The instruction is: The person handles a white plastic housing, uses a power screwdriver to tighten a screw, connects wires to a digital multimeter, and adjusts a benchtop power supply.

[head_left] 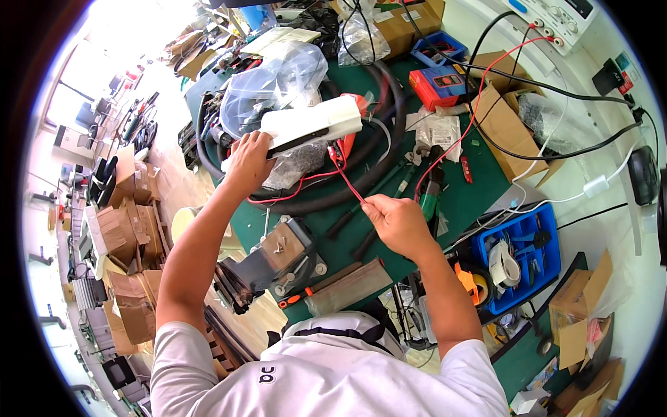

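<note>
My right hand [397,224] pinched a thin red wire [347,182] between closed fingertips, the wire running up from them toward the white plastic housing [314,123]. My left hand [248,161] was curled shut around that housing's near end, over the black hose [389,132] on the green mat [472,201]. I judged that pulling harder could have torn the wire from its joint.

A smooth white plastic casing [313,124] is sitting under the left hand [248,161], while thin glossy red wire [345,174] is running from the right hand [396,222]; beyond them crinkled clear plastic bags [274,83] are gleaming over a matt green tabletop [465,201] beside rough brown cardboard boxes [511,132].
</note>
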`<action>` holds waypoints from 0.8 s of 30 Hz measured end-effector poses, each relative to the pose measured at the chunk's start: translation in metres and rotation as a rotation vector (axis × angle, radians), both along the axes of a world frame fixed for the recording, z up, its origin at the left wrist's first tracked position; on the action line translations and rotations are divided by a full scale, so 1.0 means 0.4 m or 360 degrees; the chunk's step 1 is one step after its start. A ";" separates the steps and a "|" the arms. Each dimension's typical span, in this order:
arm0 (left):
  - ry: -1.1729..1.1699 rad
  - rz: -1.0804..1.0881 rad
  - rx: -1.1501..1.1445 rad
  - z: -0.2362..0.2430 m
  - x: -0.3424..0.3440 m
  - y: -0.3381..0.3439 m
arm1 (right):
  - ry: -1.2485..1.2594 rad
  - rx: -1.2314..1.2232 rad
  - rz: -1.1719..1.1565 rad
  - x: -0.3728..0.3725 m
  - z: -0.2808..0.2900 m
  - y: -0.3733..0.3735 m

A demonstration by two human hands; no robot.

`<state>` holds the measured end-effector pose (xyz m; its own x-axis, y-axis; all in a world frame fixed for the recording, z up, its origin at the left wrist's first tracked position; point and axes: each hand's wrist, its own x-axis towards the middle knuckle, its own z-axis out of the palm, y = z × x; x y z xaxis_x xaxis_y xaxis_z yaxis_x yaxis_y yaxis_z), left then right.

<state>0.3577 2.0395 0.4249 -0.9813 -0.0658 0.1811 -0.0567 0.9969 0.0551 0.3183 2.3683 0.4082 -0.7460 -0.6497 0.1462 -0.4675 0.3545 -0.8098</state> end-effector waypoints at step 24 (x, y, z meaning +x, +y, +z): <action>0.0034 0.0297 0.0127 -0.131 0.043 0.000 | -0.0400 0.0344 0.0013 0.008 -0.129 -0.035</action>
